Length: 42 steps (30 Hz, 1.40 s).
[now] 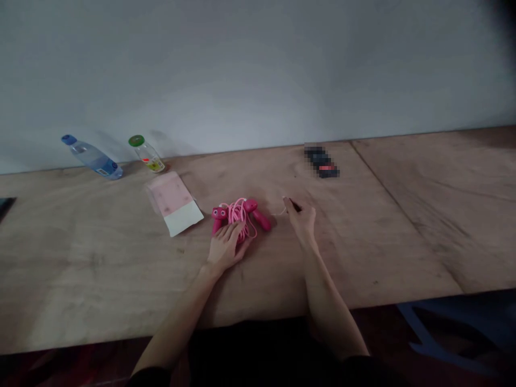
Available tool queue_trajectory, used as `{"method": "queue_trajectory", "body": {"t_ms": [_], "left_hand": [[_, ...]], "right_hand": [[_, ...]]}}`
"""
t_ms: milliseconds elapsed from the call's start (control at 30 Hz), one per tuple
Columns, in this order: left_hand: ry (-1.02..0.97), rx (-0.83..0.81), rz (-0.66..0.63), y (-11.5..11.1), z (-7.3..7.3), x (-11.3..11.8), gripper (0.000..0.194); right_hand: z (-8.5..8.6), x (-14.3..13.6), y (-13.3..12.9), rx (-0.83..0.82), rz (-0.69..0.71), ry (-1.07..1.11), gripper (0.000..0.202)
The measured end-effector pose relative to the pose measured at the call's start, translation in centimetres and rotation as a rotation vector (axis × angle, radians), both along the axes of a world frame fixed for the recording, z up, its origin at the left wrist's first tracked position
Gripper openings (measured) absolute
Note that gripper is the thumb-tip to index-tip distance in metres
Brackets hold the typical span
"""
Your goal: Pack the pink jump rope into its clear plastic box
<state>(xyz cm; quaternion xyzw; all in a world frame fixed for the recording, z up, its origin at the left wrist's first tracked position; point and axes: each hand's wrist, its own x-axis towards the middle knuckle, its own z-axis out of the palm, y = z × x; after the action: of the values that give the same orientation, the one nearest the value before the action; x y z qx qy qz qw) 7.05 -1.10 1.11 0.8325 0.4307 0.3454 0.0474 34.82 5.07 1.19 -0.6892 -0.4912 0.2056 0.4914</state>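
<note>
A pink skipping rope [236, 213] lies bundled on the wooden table, its cord gathered in loops. One of its dark pink handles [219, 214] bears a small animal face; the other handle [261, 219] slants off to the right. My left hand [226, 244] is closed over the lower part of the bundle, thumb on the right side and fingers on the cord. To the right of the rope, just over the table, my right hand [301, 217] pinches a thin white strand [282, 212]. Whether the strand is wire or string, I cannot tell.
Behind my left hand lies a pink-and-white package [173, 201]. A water bottle [93, 158] and a green-capped glass bottle [148, 155] stand near the wall [258, 80]. A pixelated dark object [321, 160] lies at the back right. The table's front edge runs beneath my forearms.
</note>
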Motion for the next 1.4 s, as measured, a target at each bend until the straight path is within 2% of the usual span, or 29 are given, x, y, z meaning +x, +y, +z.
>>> {"method": "queue_trajectory", "body": {"t_ms": [200, 300, 367, 467, 567, 667, 800, 900, 1067, 1233, 1400], "left_hand": [[-0.070, 0.066, 0.134, 0.4, 0.7, -2.0, 0.031], [-0.053, 0.089, 0.192, 0.9, 1.0, -2.8, 0.014], [-0.030, 0.073, 0.223, 1.1, 1.1, -2.9, 0.012], [0.006, 0.029, 0.216, 1.2, 1.2, -2.9, 0.017], [0.048, -0.016, 0.168, 1.2, 1.4, -2.6, 0.016], [0.090, -0.039, 0.162, 1.3, 1.4, -2.3, 0.011], [0.118, -0.048, 0.209, 1.4, 1.2, -1.9, 0.011], [0.132, -0.049, 0.239, 1.4, 1.1, -1.7, 0.011], [0.128, -0.004, 0.276, 1.3, 0.9, -1.8, 0.012], [0.116, 0.022, 0.382, 1.6, 0.5, -2.3, 0.015], [0.090, 0.006, 0.378, 2.0, 0.2, -2.5, 0.015]], "right_hand": [[-0.1, 2.3, -0.3, -0.094, 0.073, -0.263, 0.039], [-0.3, 3.2, -0.7, -0.102, 0.192, -0.304, 0.033], [-0.3, 3.6, -0.9, -0.080, 0.259, -0.302, 0.029], [0.0, 3.8, -1.1, -0.073, 0.272, -0.319, 0.024], [0.5, 2.7, -1.2, -0.076, 0.245, -0.329, 0.026], [1.1, -0.3, -1.7, 0.007, 0.254, -0.312, 0.033], [1.3, -5.6, -3.0, 0.078, 0.468, -0.413, 0.028], [0.9, -8.0, -3.7, 0.012, 0.498, -0.559, 0.023], [-0.1, -7.9, -3.7, -0.052, 0.444, -0.590, 0.024], [-0.5, -7.0, -3.3, -0.068, 0.457, -0.542, 0.026], [-0.7, -6.8, -3.0, -0.058, 0.451, -0.488, 0.029]]}}
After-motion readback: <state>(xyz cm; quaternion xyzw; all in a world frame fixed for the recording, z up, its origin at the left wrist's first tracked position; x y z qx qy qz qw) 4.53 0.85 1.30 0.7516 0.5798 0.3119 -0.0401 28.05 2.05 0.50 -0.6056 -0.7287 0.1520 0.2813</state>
